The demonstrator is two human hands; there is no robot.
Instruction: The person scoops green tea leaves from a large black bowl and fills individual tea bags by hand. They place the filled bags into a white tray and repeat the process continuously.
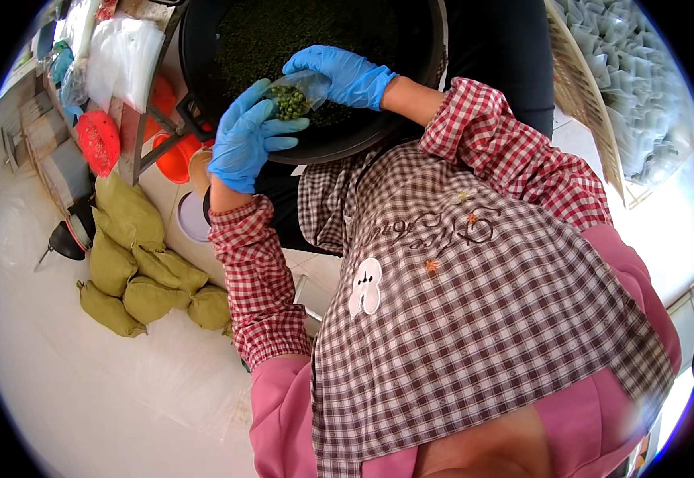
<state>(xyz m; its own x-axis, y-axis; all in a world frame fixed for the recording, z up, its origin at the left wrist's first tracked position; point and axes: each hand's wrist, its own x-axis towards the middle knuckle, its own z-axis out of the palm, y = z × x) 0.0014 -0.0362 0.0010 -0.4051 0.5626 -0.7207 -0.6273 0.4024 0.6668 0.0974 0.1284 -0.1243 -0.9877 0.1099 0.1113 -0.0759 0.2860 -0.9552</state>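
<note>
Grips half-closed, our blue-gloved left hand [245,142] and right hand [348,78] hold a clear plastic bag [293,99] inside the round black pan's near edge [327,151]; likely light, slippery, best pinched by slack film.

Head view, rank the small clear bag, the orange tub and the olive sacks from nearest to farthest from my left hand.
1. Small clear bag: right at your left hand.
2. Orange tub: to that hand's left, slightly lower in the picture.
3. Olive sacks: farthest, lower left, piled on the floor.
</note>
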